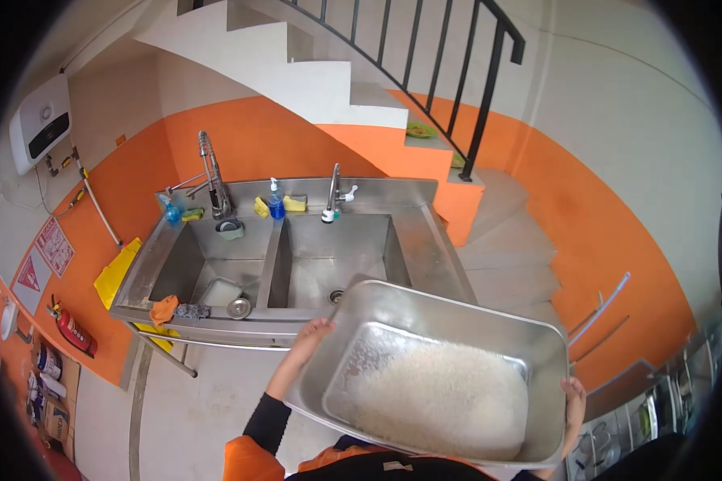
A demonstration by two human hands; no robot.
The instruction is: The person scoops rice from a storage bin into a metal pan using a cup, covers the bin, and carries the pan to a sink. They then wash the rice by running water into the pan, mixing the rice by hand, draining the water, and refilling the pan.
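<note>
A large, deep stainless steel pan is held in front of my body, slightly tilted. White grains that look like rice cover much of its bottom, and bare metal shows toward the left end. My left hand grips the pan's left rim, fingers curled over the edge. At the opposite end, my right hand is closed on the right side of the pan. The far left corner of the pan overlaps the front edge of a double-basin steel sink.
Two taps, a spring-neck faucet and a smaller faucet, stand behind the basins. A blue soap bottle and sponges sit between them. An orange cloth lies on the front left edge. Stairs rise behind; a rack stands right.
</note>
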